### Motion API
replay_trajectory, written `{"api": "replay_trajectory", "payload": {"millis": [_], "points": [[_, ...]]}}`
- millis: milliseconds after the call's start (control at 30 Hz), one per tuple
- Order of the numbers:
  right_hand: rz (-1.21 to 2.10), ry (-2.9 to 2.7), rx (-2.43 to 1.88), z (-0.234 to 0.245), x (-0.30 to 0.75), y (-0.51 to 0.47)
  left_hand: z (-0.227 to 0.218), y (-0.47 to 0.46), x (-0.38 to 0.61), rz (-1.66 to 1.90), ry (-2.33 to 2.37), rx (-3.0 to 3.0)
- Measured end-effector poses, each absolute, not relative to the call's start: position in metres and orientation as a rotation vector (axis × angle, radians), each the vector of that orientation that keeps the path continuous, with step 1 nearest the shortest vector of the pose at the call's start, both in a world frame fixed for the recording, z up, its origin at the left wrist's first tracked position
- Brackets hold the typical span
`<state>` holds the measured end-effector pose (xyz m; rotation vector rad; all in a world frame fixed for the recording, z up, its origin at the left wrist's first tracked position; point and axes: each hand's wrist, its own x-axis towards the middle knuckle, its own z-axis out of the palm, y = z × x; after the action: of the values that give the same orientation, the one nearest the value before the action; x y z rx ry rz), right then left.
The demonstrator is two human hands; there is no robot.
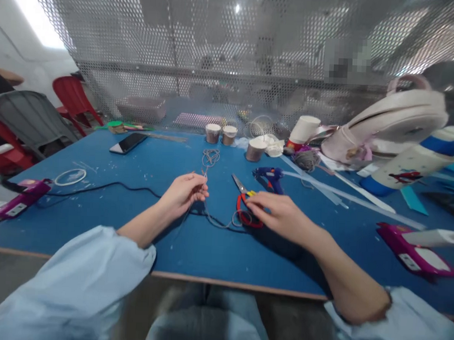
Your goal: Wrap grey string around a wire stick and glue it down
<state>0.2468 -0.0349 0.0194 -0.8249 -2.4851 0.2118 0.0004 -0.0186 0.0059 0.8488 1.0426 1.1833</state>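
My left hand [186,192] is closed in a pinch on a thin grey cord [217,224]. One part of the cord lies in a loose tangle [211,157] beyond the fingers, and the rest trails in a curve toward my right hand. At the scissors [240,184], my right hand [280,212] has its fingers closed over the red and yellow handles. The blades lie low over the table, pointing away and left; whether they touch it I cannot tell. A blue glue gun [270,177] lies just beyond that hand.
Small cups [212,133] stand at the back of the blue table [134,226]. A phone [128,143] lies left, a black cable [117,185] crosses toward the middle. Clear strips [324,187], grey yarn [306,159], a tumbler [407,170] and a bag [394,119] are right. Purple clamps [415,251] flank the table.
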Motion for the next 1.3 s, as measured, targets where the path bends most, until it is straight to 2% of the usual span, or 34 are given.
{"api": "replay_trajectory", "payload": {"millis": [233,600,767,867,1033,1300], "points": [[0.222,-2.395,-1.127,0.004,0.248,-0.011,-0.009,-0.004,-0.01,1.022,1.099,0.842],[0.078,-2.502,-1.187,0.013,0.284,-0.027,-0.013,0.005,-0.015,0.962,1.138,0.876],[-0.017,-2.445,-1.73,0.014,0.335,-0.015,-0.005,0.016,-0.017,0.959,1.159,0.876],[0.055,-2.403,-1.879,0.01,0.348,0.006,-0.002,0.02,-0.015,0.961,1.165,0.883],[0.505,-2.277,-1.758,0.002,0.333,0.042,-0.002,0.019,-0.011,0.951,1.173,0.905],[0.55,-2.046,-1.786,-0.018,0.296,0.059,-0.007,0.009,-0.003,0.883,1.177,0.926]]}}
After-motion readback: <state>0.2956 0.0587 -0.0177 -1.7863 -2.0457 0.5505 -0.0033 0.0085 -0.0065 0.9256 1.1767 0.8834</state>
